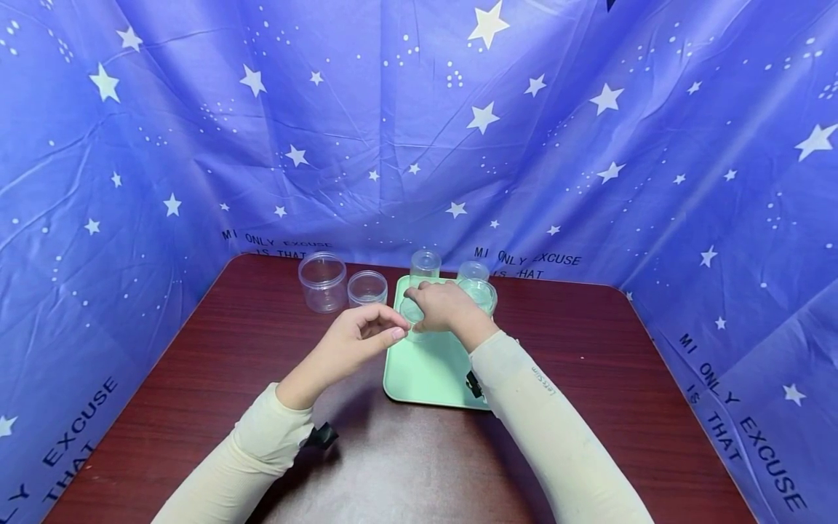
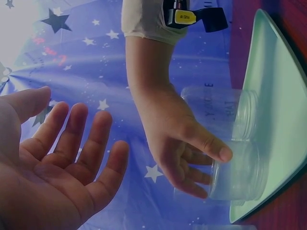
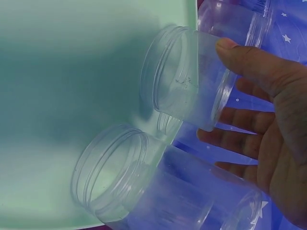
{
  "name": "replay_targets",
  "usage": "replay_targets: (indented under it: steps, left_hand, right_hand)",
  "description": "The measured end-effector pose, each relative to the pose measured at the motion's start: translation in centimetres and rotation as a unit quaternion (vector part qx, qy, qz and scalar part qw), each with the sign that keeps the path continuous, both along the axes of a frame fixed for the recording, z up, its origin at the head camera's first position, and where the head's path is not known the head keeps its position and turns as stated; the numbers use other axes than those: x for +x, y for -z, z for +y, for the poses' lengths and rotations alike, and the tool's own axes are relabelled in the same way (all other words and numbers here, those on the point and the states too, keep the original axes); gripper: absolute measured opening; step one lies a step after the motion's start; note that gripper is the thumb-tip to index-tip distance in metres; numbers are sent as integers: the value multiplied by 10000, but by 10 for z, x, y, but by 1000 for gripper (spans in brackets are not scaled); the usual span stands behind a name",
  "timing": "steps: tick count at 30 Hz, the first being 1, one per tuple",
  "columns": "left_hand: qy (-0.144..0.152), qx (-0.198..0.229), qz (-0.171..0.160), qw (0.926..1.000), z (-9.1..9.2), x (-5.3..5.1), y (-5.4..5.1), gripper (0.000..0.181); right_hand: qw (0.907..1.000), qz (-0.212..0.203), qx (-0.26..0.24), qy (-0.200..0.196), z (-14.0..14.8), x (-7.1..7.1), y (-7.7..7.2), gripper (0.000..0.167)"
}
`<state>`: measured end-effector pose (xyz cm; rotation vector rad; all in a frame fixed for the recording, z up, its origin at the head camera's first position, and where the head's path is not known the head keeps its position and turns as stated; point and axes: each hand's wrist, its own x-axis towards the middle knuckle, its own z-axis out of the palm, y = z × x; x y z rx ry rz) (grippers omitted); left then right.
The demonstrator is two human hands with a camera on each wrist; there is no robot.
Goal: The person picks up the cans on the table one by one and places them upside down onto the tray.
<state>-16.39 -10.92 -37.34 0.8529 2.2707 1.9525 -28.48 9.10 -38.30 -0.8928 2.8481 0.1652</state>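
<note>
My right hand (image 1: 448,309) is over a clear plastic jar (image 3: 192,76) that stands mouth down on the green tray (image 1: 432,371). In the right wrist view its thumb touches the jar's side, while the other fingers extend loosely by the base. Close by on the left is my left hand (image 1: 347,346), with nothing in it and its fingers loosely bent. The left wrist view shows its palm (image 2: 53,191) facing up. A second clear jar (image 1: 481,295) stands mouth down on the tray, right of my right hand and partly behind it.
Two clear jars, a wide one (image 1: 322,284) and a smaller one (image 1: 366,289), stand on the dark red table (image 1: 249,342) left of the tray. More clear containers (image 1: 426,263) (image 1: 473,271) are at the tray's far end. A blue star-patterned curtain (image 1: 393,131) surrounds the table.
</note>
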Motion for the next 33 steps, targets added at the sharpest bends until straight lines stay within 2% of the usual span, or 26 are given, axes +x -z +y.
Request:
replay_targets:
  steps: [16, 23, 29, 33]
  left_hand:
    - [9, -42, 45, 10000, 0, 0, -2, 14]
    - [-47, -106, 107, 9999, -1, 0, -3, 14]
    - [-26, -66, 127, 9999, -2, 1, -5, 14]
    - [-41, 0, 145, 9999, -2, 2, -5, 14]
  right_hand:
    - [9987, 434, 152, -238, 1, -2, 1, 77]
    - [9987, 441, 126, -207, 1, -1, -1, 80]
    - [9991, 353, -86, -209, 1, 3, -8, 79]
    - [9980, 486, -259, -294, 1, 8, -17, 74]
